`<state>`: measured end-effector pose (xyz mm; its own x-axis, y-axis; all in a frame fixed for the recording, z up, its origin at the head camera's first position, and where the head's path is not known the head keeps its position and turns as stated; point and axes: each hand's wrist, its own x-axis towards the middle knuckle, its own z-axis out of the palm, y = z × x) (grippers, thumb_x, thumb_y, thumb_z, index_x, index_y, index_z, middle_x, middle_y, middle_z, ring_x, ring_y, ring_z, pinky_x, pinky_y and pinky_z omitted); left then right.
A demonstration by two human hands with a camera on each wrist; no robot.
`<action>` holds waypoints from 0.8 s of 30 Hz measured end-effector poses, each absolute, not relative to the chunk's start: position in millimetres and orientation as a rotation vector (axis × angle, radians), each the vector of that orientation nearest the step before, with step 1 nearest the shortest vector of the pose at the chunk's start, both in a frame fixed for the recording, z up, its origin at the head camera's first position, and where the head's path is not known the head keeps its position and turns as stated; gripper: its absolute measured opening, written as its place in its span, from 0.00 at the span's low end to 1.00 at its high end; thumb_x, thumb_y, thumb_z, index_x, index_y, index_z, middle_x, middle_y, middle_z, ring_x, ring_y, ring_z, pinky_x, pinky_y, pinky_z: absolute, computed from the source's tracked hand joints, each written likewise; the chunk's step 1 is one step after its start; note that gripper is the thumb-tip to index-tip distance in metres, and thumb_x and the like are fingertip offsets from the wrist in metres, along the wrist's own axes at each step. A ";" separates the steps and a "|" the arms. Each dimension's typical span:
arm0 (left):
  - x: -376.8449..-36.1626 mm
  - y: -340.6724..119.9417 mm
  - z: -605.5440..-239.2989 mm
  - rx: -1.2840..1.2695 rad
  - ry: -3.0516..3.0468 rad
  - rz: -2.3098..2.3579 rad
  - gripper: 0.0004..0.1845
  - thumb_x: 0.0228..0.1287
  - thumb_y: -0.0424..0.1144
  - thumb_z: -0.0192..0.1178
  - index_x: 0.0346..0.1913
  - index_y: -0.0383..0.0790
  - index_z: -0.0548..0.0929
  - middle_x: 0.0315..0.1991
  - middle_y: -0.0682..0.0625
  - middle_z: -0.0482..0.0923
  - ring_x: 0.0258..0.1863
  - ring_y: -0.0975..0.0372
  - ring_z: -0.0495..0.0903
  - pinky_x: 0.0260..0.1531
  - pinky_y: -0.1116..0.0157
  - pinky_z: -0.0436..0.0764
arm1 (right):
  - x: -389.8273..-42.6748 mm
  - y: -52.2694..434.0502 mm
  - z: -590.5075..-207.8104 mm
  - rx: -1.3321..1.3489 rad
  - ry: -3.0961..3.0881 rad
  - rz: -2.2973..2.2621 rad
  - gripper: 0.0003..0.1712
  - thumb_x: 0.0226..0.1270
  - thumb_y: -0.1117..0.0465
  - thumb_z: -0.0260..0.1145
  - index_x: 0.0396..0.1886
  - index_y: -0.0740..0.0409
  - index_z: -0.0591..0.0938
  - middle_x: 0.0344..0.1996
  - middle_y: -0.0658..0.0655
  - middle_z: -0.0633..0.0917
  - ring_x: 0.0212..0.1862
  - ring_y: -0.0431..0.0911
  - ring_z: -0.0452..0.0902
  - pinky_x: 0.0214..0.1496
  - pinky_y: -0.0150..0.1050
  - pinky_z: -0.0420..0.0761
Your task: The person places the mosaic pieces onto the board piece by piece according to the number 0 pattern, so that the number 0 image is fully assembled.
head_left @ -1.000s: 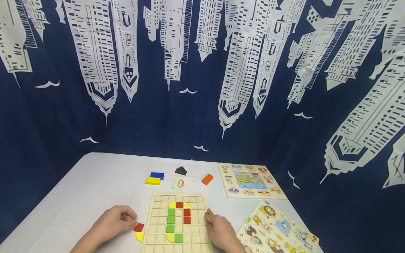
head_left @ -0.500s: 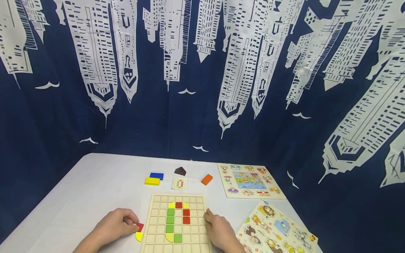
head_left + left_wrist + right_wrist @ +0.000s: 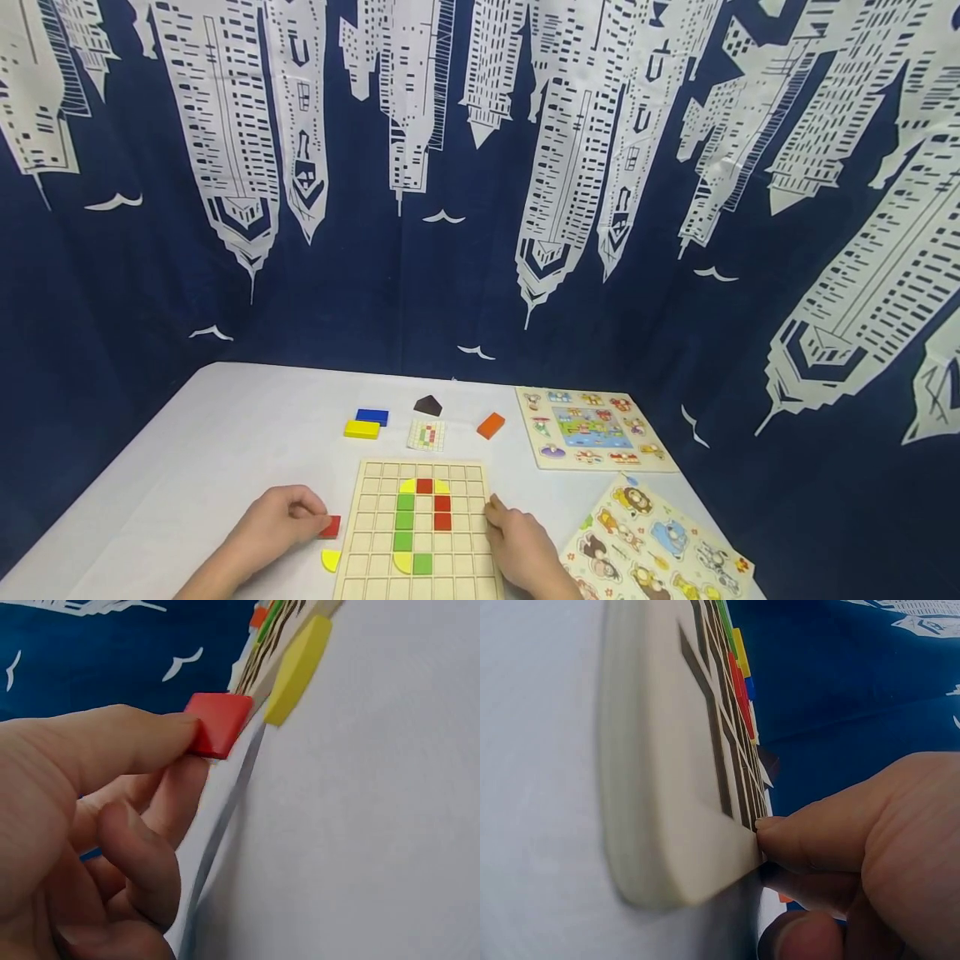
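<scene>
My left hand [image 3: 273, 529] pinches a red square tile [image 3: 220, 724] between thumb and fingertips, just off the board's left edge. Close below it on the table lies a yellow quarter-round tile [image 3: 330, 560]. The wooden grid board [image 3: 468, 567] lies flat in the middle of the head view, its near edge cut off. Set into its cells is an arched shape of green squares [image 3: 405, 521], red squares [image 3: 442, 512] and yellow rounded corners [image 3: 402, 563]. At the board's right edge my right hand [image 3: 525, 550] grips the rim, thumb on top [image 3: 780, 838] and the other fingers curled lower down.
Beyond the board sits a small pattern card [image 3: 427, 437]. Around it are a blue block [image 3: 372, 416], a yellow block [image 3: 362, 430], a dark pentagon [image 3: 428, 406] and an orange block [image 3: 491, 427]. Two picture puzzles, one with a central scene [image 3: 592, 427] and one with animals [image 3: 660, 546], lie right.
My left hand has taken hold of the red tile and shifted it slightly away from the yellow quarter-round, leaving a gap. My right hand stays at the board's edge.
</scene>
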<state>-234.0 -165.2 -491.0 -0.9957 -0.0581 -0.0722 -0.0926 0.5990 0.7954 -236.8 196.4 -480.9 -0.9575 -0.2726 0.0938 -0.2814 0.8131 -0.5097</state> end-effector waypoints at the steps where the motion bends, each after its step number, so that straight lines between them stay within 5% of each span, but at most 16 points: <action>1: -234.7 -164.3 -491.1 -0.138 2.771 1.405 0.10 0.56 0.43 0.76 0.33 0.44 0.85 0.25 0.53 0.82 0.28 0.60 0.77 0.31 0.65 0.75 | -236.9 196.5 -481.0 0.453 -2.975 0.837 0.21 0.72 0.65 0.64 0.61 0.69 0.82 0.66 0.70 0.78 0.62 0.67 0.79 0.60 0.62 0.78; 14: -233.2 -118.0 -482.4 0.019 2.597 1.681 0.13 0.58 0.45 0.75 0.41 0.43 0.88 0.30 0.51 0.83 0.30 0.59 0.77 0.27 0.66 0.76 | -236.6 196.3 -480.3 0.444 -2.983 0.837 0.21 0.72 0.65 0.64 0.61 0.69 0.82 0.66 0.71 0.78 0.61 0.68 0.80 0.59 0.63 0.78; 24: -233.9 -64.3 -471.6 0.380 2.685 1.493 0.06 0.61 0.46 0.73 0.34 0.50 0.87 0.27 0.59 0.84 0.29 0.64 0.80 0.29 0.64 0.75 | -236.5 197.5 -481.3 0.464 -2.968 0.816 0.21 0.71 0.65 0.64 0.61 0.69 0.82 0.65 0.71 0.78 0.60 0.67 0.80 0.58 0.61 0.80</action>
